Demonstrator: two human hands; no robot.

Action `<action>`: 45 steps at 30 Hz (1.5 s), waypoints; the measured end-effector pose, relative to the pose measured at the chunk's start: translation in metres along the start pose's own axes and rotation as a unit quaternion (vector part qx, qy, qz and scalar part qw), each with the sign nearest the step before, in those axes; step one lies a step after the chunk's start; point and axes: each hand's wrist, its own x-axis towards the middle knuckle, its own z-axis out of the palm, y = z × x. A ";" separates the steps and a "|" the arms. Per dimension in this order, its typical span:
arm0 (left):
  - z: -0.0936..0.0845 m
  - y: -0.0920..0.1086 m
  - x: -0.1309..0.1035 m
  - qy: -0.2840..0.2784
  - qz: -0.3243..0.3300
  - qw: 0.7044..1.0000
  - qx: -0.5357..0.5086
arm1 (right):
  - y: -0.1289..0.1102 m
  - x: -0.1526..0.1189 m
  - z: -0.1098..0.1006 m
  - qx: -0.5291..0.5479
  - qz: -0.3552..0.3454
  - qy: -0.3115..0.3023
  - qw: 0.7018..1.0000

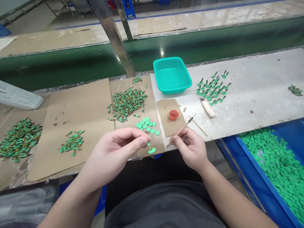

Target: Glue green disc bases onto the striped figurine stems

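Small green piece (150, 148) with a round base, one: in the head view, your left hand (118, 150) pinched its top between thumb and forefinger, near the table's (256, 85) front edge. Thin-tipped stick (182, 129), one: your right hand (192, 148) gripped it narrowly. Loose green discs (148, 129): between your hands, farther back. Red cup (173, 115), one: on cardboard (166, 106), beyond the stick.

From here I see both bare forearms reach forward and angle inward. My left hand (121, 152) has its thumb and index finger pinched together, back of the hand upward. My right hand (190, 146), set apart from it, curls its fingers, thumb pressed toward them.
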 end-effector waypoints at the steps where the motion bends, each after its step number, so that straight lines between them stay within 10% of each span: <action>1: -0.001 0.000 0.002 -0.005 0.002 1.000 0.008 | 0.000 0.000 0.000 0.001 0.000 -0.002 1.000; 19: 0.004 -0.077 -0.013 0.076 0.160 0.970 0.167 | 0.001 0.001 -0.002 0.014 0.009 -0.006 1.000; 45: 0.015 -0.078 -0.014 0.036 0.056 0.977 0.203 | 0.001 0.000 0.001 -0.020 0.008 0.008 1.000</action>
